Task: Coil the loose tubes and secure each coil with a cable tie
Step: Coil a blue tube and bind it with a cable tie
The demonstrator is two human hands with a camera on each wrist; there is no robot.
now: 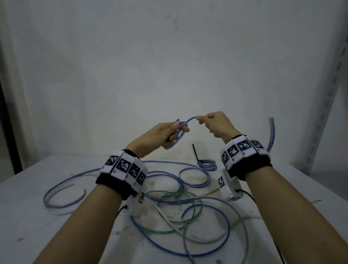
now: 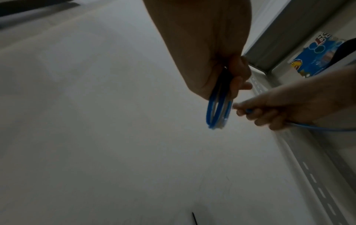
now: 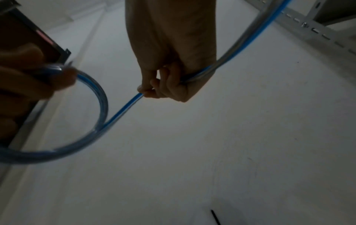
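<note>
My left hand is raised above the table and grips a small coil of blue tube between thumb and curled fingers. In the left wrist view the coil hangs below those fingers. My right hand pinches the same tube just right of the coil. In the right wrist view the tube runs from the pinch down to the coil. Its free tail passes through the fist and rises behind my right wrist.
A finished blue coil with an upright black cable tie lies at the table's back. Loose blue tubes, a green tube and a grey tube sprawl over the white table. A slotted metal upright stands at the right.
</note>
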